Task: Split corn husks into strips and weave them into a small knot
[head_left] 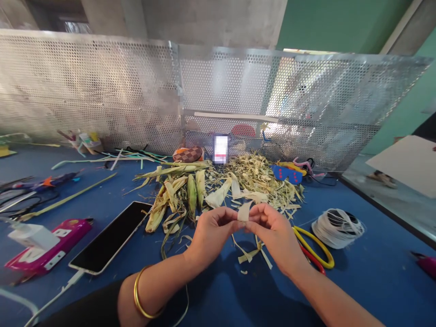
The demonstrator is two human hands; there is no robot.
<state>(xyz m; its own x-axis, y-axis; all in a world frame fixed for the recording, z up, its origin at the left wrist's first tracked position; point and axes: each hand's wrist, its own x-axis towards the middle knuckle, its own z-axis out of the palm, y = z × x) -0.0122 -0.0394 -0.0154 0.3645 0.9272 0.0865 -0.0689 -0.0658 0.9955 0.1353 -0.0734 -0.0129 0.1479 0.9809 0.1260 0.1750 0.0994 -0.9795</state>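
The left hand (211,234) and right hand (276,234) pinch a pale strip (244,211) in the middle, above the blue table (374,259). Bare blue shows between the white string (329,229), on the right, and the dark edge (384,210).

Left hand (211,228) and right hand (275,231) pinch close together.

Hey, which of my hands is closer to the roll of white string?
Right. Your right hand is left of the white string, not touching it; your left hand is farther left, both pinching a pale strip.
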